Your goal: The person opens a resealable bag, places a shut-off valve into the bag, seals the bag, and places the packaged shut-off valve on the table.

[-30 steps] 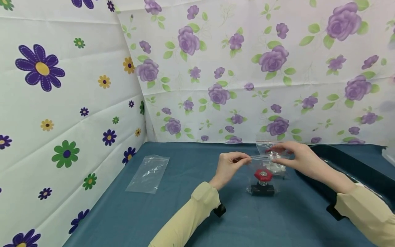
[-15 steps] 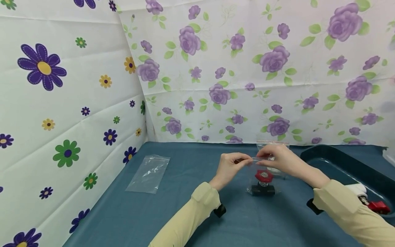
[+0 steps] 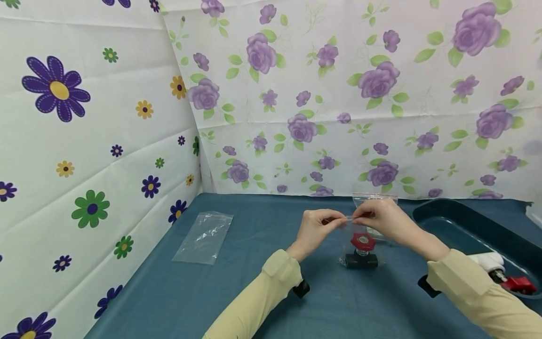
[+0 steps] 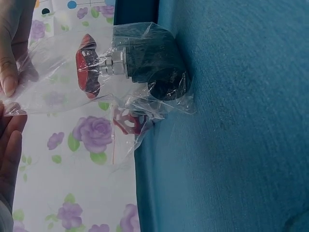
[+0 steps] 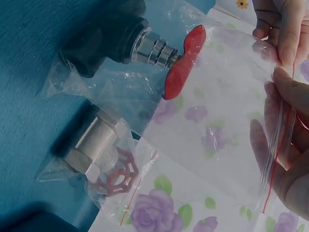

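Note:
A clear zip bag (image 5: 227,121) with a red seal line stands on the cloth, holding a black valve (image 3: 361,261) with a red handwheel and a metal stem. My left hand (image 3: 316,231) pinches one top corner of this bag between thumb and fingers. Close beside it, my right hand (image 3: 388,222) pinches the same top edge, and in the right wrist view the thumbs almost meet at the seal. Behind stands a second zip bag (image 5: 126,203) with a metal valve (image 5: 96,145) and a dull red handwheel inside, mostly hidden by the right hand in the head view.
Flat on the blue cloth (image 3: 254,292) at the left lies another clear bag (image 3: 205,238). A dark tray (image 3: 449,212) at the right holds a white valve (image 3: 489,260) with a red handle (image 3: 518,284), partly behind the right sleeve. Flowered curtains hang at the back and left.
My right hand has moved left along the bag's top edge, up to the left hand, and its fingers have closed on the edge. The left hand keeps its place.

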Available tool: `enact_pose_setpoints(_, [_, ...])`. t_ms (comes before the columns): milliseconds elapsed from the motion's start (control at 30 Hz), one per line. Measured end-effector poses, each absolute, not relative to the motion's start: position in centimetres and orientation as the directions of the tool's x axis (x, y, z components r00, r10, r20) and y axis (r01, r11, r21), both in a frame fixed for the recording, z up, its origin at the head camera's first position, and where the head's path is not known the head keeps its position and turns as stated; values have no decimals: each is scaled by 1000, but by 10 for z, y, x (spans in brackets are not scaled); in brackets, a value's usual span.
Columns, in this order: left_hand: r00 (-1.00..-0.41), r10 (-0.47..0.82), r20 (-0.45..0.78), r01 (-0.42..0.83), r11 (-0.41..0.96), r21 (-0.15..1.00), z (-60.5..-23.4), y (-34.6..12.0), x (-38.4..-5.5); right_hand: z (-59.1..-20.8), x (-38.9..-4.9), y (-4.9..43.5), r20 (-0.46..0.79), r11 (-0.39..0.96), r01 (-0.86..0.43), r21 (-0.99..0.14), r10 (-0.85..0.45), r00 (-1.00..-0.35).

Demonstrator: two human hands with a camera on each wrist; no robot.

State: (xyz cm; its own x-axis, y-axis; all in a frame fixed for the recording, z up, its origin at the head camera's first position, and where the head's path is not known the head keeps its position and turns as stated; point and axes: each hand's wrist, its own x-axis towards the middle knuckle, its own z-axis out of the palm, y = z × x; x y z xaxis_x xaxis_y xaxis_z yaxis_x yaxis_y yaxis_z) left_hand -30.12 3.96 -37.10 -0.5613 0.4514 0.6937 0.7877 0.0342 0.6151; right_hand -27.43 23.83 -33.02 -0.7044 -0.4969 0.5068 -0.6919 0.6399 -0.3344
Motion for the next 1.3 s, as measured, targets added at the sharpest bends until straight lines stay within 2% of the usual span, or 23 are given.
enact_pose_setpoints(267, [-566, 445, 694, 787, 42, 615, -385, 43, -314, -330, -271, 237, 504, 652, -677, -343, -480, -718])
enact_pose_setpoints(833, [-565, 459, 686, 779, 24, 626, -379, 43, -310, -328, -271, 233, 450, 675, -624, -395, -450, -772])
enact_pose_setpoints(1067, [-555, 469, 687, 781, 8, 625, -356, 37, -290, -328, -270, 236, 466, 669, -642, -375, -462, -754])
enact_pose_setpoints(1300, [-570, 466, 677, 779, 45, 625, -355, 37, -287, -330, -270, 236, 512, 678, -659, -327, -459, -726])
